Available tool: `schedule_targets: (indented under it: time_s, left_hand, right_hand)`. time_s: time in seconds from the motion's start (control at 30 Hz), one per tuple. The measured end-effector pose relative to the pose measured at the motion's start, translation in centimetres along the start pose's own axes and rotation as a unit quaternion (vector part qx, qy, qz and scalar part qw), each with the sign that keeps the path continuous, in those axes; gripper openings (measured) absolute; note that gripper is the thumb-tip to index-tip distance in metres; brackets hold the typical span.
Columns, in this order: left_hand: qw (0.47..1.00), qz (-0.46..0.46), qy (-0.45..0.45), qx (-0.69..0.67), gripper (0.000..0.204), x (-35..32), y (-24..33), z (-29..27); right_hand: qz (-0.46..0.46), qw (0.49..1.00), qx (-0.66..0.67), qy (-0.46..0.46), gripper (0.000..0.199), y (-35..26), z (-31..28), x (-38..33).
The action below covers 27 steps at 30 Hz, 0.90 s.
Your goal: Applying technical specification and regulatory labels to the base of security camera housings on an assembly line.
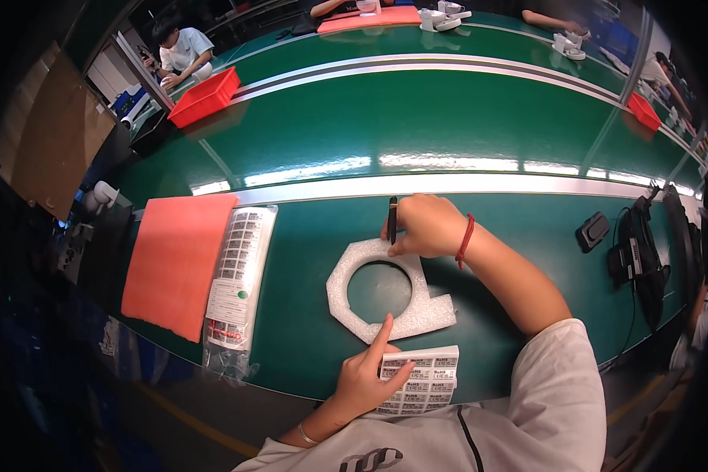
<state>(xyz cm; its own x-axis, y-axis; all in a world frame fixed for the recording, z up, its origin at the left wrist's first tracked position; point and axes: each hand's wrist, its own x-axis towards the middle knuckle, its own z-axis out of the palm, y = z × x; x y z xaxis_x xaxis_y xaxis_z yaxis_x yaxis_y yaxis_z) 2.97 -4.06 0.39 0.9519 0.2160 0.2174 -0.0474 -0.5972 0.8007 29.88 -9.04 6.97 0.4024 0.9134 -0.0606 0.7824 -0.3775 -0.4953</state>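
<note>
A white foam ring (340,293) with angled outer edges and a squared tab at its right lies flat on the green table. My right hand (429,224) is closed around a slim black pen (392,216), held upright. Its fingertips are at the ring's far edge. My left hand (366,377) grips a sheet of printed labels (429,381) between thumb and fingers, close to my body. Its index finger stretches out to the ring's near edge. The fingers under the sheet are hidden.
At left lie an orange-pink foam sheet (177,263) and a plastic-bagged stack of labels (240,275). A small black box (592,231) and a black cabled device (633,256) sit at right. Beyond a metal rail stands a red bin (204,97); other people work at the far tables.
</note>
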Motion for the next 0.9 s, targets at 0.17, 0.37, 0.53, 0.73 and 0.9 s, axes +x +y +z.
schedule_targets:
  time_s: [0.17,0.37,0.53,0.73,0.9]
  left_hand:
    - [1.0,-0.006,-0.002,0.002,0.081,0.1,0.1,-0.1]
    - [1.0,-0.004,0.001,0.0,0.08,0.1,0.2,-0.1]
    - [1.0,-0.003,-0.001,-0.002,0.079,0.1,0.1,0.0]
    - [1.0,-0.005,-0.003,0.002,0.079,0.1,0.2,0.0]
    - [1.0,-0.004,-0.001,0.0,0.079,0.1,0.1,0.0]
  right_hand:
    - [-0.007,1.0,-0.015,-0.012,0.029,-0.1,-0.5,-0.1]
    - [-0.119,0.977,0.105,0.14,0.026,-1.1,-3.5,-1.8]
    - [-0.203,0.942,0.05,0.262,0.02,-2.5,-5.2,-3.8]
    - [-0.169,0.929,0.031,0.329,0.012,-3.2,-5.5,-4.6]
    - [-0.143,0.937,-0.032,0.317,0.011,-3.3,-5.6,-5.1]
